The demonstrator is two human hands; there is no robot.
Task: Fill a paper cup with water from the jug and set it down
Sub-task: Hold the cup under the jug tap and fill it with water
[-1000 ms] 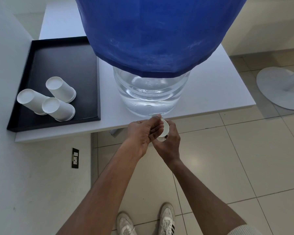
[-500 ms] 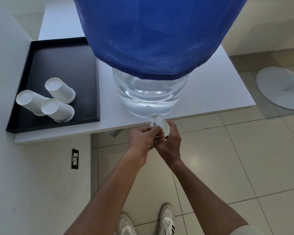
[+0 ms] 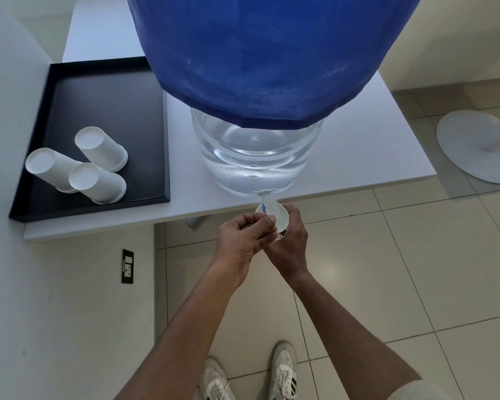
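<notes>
A large clear water jug point(image 3: 254, 157) with a blue cloth cover point(image 3: 266, 53) stands at the front edge of the white table point(image 3: 373, 157). Its small white tap point(image 3: 267, 202) juts out over the edge. Directly under the tap sits a white paper cup point(image 3: 282, 219), held upright by my right hand point(image 3: 289, 243) wrapped around it from the right. My left hand point(image 3: 243, 241) pinches the tap's end with thumb and fingertips, just above the cup's rim. The cup's inside is mostly hidden by the tap and fingers.
A black tray point(image 3: 104, 102) on the table's left holds three upturned white paper cups point(image 3: 98, 177). A white wall point(image 3: 9, 111) with a socket point(image 3: 127, 266) runs along the left. A white pedestal base point(image 3: 479, 151) stands on the tiled floor at right.
Both hands rose toward the jug. The cup went from tilted below the table edge to upright under the tap, and my left hand took hold of the tap.
</notes>
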